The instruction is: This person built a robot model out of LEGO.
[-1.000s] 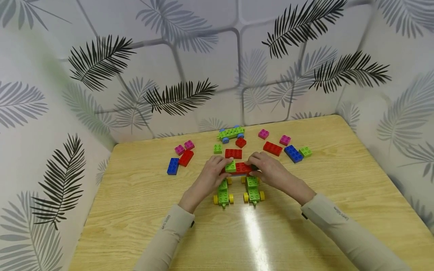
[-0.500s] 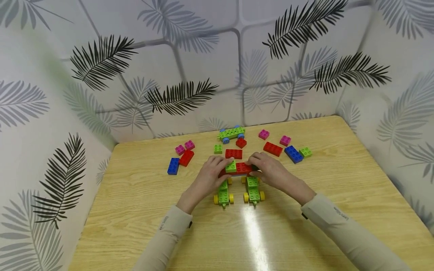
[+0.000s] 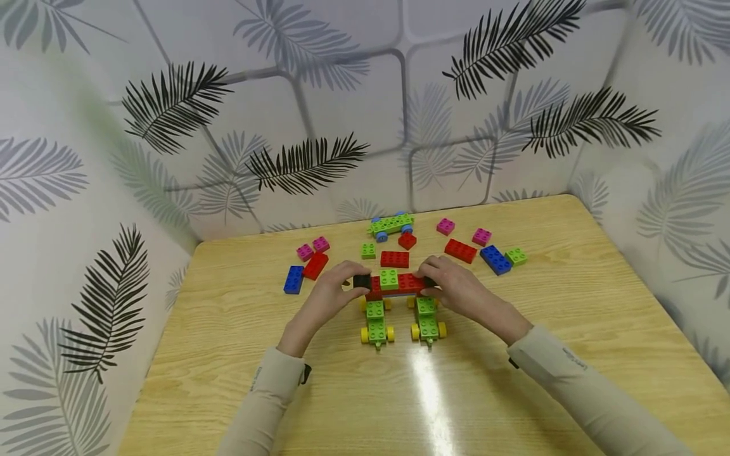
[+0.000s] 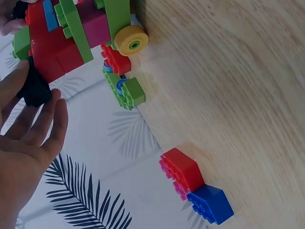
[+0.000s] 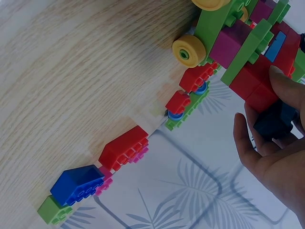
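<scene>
A toy-brick build stands on two green wheeled bases [image 3: 376, 329] with yellow wheels [image 4: 131, 40]. Red bricks [image 3: 409, 282] bridge the bases, and a light green brick [image 3: 389, 278] sits on top. Purple bricks [image 5: 231, 43] and green plates show lower in the build. At its left end my left hand [image 3: 324, 297] pinches a black brick [image 4: 35, 88] between thumb and fingers. My right hand [image 3: 459, 288] grips the opposite end, its thumb on a red brick and its fingers around another black brick [image 5: 275, 119].
Behind the build lie a red brick [image 3: 395, 259], a small green brick [image 3: 368, 251] and a green base [image 3: 392, 223] with blue wheels. Blue [image 3: 293, 279], red and pink bricks lie left; more pink, red, blue [image 3: 495, 259] and green bricks lie right. A patterned wall borders the table.
My left hand has drawn back to the left, off the light green brick, uncovering the black brick at that end. My right hand stays in place.
</scene>
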### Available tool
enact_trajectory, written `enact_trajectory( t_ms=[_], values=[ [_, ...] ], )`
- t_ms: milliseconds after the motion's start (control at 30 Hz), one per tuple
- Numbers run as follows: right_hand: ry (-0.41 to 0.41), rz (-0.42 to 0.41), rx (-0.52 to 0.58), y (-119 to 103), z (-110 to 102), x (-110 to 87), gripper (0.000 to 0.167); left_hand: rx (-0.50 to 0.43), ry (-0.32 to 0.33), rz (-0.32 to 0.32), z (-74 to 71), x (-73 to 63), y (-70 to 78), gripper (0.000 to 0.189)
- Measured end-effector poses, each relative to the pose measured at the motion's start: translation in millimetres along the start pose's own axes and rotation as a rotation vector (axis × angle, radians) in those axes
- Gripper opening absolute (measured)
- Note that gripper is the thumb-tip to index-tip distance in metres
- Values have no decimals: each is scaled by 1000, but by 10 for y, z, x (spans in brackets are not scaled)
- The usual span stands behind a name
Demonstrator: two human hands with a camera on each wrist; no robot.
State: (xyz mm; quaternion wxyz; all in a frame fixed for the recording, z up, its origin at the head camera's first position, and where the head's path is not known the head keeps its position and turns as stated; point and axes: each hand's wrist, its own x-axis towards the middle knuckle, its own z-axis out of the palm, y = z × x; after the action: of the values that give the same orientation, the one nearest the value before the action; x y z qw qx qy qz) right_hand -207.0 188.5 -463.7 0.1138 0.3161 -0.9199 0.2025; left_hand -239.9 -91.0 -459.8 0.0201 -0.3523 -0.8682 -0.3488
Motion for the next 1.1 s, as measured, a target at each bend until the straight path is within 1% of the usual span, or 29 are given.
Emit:
enact_trajectory(
  t_ms=[67, 233, 367, 500, 600, 667, 767, 833, 867, 933, 1033, 1100],
  values=[
    [-2, -1, 0, -6, 0, 8, 25, -5, 7, 11, -1, -5, 2, 33],
    [-6, 0, -7, -13, -8, 29, 25, 16, 26, 33, 11, -4, 2, 31],
    [-8, 2, -11, -2, -16, 41, 25, 2, 40, 33, 44, -11, -17, 34],
    [-14, 2, -10, 11, -15, 38, 26, -6, 46, 26, 111, -37, -53, 38],
    [-16, -2, -13, 6, -4, 28, 26, 4, 57, 42, 157, -61, -70, 40],
    [-14, -6, -10, -1, 0, 20, 27, 1, 74, 66, 169, -70, -65, 40],
    [-12, 11, 12, -5, -23, -7, 30, 0, 86, 90, 175, -75, -67, 38],
    [17, 27, 46, 24, -78, -44, 32, -7, 83, 98, 177, -76, -63, 37],
    [42, 40, 61, 59, -115, -69, 34, -5, 79, 99, 178, -75, -61, 36],
    [113, 64, 85, 172, -209, -122, 30, -6, 72, 100, 179, -71, -57, 36],
    [227, 100, 73, 463, -356, -237, 24, 5, 70, 112, 175, -65, -58, 36],
    [251, 152, 38, 687, -442, -349, 22, 15, 74, 125, 169, -65, -61, 36]
  ],
)
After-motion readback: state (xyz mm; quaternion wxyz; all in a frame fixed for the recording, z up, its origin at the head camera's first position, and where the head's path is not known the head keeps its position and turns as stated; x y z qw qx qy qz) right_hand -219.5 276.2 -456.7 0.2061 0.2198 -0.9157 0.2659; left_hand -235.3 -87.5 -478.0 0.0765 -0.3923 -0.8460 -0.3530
